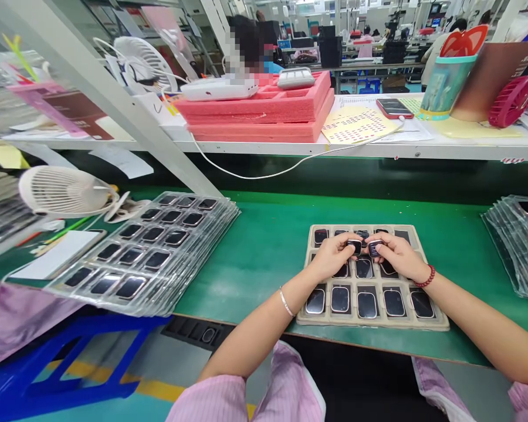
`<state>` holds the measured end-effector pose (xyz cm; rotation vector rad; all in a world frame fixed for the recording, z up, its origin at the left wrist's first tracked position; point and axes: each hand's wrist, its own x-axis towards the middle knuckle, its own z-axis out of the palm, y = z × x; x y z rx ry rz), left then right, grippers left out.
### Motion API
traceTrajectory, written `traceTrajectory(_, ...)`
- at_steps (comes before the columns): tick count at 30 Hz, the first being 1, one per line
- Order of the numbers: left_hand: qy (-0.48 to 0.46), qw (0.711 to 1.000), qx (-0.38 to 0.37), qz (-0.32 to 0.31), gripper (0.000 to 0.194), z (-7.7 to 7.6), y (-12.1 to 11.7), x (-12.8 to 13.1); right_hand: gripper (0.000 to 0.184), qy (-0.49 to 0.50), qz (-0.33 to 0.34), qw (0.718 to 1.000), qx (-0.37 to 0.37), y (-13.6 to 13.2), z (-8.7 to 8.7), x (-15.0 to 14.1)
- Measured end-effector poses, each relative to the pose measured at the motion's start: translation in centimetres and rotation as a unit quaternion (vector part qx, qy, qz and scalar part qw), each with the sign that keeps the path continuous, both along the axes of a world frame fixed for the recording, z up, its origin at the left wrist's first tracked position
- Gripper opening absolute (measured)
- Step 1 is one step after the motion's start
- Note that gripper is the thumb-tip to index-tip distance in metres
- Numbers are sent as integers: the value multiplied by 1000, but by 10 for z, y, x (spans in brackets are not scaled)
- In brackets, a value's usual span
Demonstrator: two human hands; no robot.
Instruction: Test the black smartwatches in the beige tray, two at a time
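Note:
A beige moulded pulp tray [372,323] lies on the green bench, with several black-faced smartwatch bodies [340,299] seated in its pockets. Above the tray's middle, my left hand [332,256] pinches one small watch body [354,246] between its fingers. My right hand [398,256] grips a second watch body [375,248] a short way to the right, so the two hands nearly meet. My hands hide the tray's upper middle pockets. A silver bangle circles my left wrist, and a red beaded bracelet circles my right.
Stacks of clear plastic trays holding dark devices lie to the left [141,252] and right [517,246] on the green bench [264,258]. A white fan [64,190] stands at left. Pink foam trays [255,111] sit on the white shelf [290,148] ahead, with a co-worker [246,47] beyond.

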<state>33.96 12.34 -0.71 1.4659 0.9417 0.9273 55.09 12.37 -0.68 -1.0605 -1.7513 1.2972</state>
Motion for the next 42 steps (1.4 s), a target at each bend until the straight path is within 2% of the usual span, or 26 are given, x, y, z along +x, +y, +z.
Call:
traceTrajectory(8, -21, 1000, -1, 3, 28, -2, 3, 1, 26, 13, -7, 1000, 5, 0, -1, -1)
traceTrajectory(16, -4, 1000, -8, -2, 30, 0, 2, -1, 25, 8, -6, 1000, 3, 1, -2, -1)
traceTrajectory(20, -22, 1000, -3, 8, 35, -5, 4, 1, 25, 9, -2, 1000, -1, 1, -2, -1)
traceTrajectory(25, -18, 998, 46, 39, 48, -13, 8, 3, 48, 33, 19, 999, 26, 2, -1, -1)
traceTrajectory(27, -11, 998, 54, 45, 46, -13, 9, 3, 51, 32, 20, 999, 29, 2, 0, 0)
traceTrajectory(31, -24, 999, 21, 36, 31, -10, 9, 2, 45, 6, 14, 1000, 16, 3, 1, 1)
traceTrajectory(37, 16, 997, 60, 50, 42, -8, 6, 0, 50, 27, 35, 998, 44, 1, 2, -2)
traceTrajectory(42, 3, 998, 53, 37, 35, -8, 5, 0, 41, 12, 28, 999, 26, 0, 2, -1)
